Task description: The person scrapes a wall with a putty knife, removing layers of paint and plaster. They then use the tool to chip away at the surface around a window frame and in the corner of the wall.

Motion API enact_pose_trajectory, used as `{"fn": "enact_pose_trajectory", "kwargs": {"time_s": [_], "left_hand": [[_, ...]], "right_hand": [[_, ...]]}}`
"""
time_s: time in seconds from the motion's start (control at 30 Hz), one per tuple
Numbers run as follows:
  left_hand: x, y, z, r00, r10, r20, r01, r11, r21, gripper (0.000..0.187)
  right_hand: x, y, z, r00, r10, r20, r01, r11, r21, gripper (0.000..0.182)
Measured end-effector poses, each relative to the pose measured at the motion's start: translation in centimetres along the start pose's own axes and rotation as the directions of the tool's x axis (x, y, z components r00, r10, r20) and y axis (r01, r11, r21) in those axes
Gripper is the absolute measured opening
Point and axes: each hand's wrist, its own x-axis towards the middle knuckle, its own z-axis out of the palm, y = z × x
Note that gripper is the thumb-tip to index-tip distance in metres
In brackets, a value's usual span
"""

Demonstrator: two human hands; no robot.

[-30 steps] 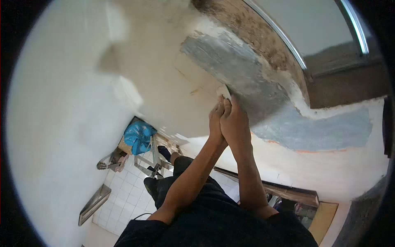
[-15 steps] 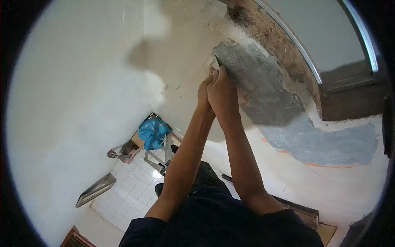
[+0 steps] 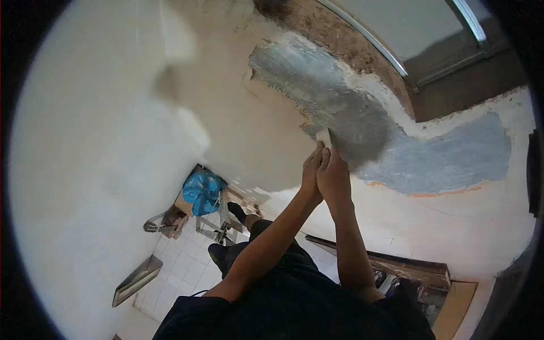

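Both my hands are together against the wall, wrapped round a small flat scraper [image 3: 323,136]. Its pale blade touches the lower edge of a grey plaster patch [image 3: 362,122]. My left hand [image 3: 311,170] is on the left side of the grip, its fingers closed. Beside it and pressed against it, my right hand [image 3: 333,173] is closed on the same tool, whose handle is hidden by the fingers. Ragged, chipped paint runs along the patch edge up and left of the blade.
Below are a ladder [image 3: 222,209], a blue plastic bag [image 3: 202,190] and white floor tiles [image 3: 181,260]. A metal-edged frame [image 3: 368,38] borders rough brown wall above. At the lower right stands a wooden shelf [image 3: 411,271] with items inside.
Both hands and the scraper have moved down and right along the patch edge. The view has shifted, and more of the legs and the shelf shows.
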Motion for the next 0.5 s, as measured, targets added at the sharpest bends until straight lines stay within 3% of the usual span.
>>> {"fn": "enact_pose_trajectory", "kwargs": {"time_s": [0.03,0.07,0.1,0.13,0.17,0.2,0.37,0.5], "left_hand": [[0.1,-0.1,0.2,1.0,0.0,0.011,0.0,1.0,-0.003,0.042],[0.3,-0.4,0.4,0.997,-0.071,0.005,0.068,0.929,-0.363,0.039],[0.6,-1.1,0.7,0.989,-0.143,0.023,0.121,0.729,-0.673,0.036],[0.7,-1.8,0.8,0.976,-0.208,0.062,0.148,0.428,-0.891,0.032],[1.0,-2.6,0.7,0.975,-0.212,0.062,0.15,0.427,-0.892,0.032],[1.5,-4.1,0.6,0.984,-0.176,0.041,0.117,0.442,-0.889,0.032],[3.4,-8.7,-0.4,0.998,-0.031,-0.057,-0.035,0.479,-0.877,0.033],[2.2,-3.5,-1.6,0.961,-0.269,0.065,0.18,0.43,-0.885,0.032]], "right_hand": [[0.1,0.6,0.3,0.997,-0.051,-0.052,0.049,0.998,-0.039,0.033],[-0.1,-0.6,-0.4,0.999,0.043,0.01,-0.043,0.998,-0.043,0.034],[0.1,-1.0,-0.7,0.999,0.048,0.007,-0.048,0.998,-0.045,0.034],[0.3,-1.3,-0.7,0.997,0.075,0.036,-0.073,0.996,-0.055,0.034],[0.5,-1.5,-0.5,0.993,0.1,0.068,-0.096,0.993,-0.066,0.034],[0.6,-1.1,0.2,1.0,-0.013,-0.019,0.012,0.998,-0.063,0.034],[1.3,-2.9,0.5,0.998,0.038,0.042,-0.036,0.998,-0.056,0.035],[1.7,-3.0,1.0,0.998,0.05,0.033,-0.05,0.999,-0.014,0.035]]}}
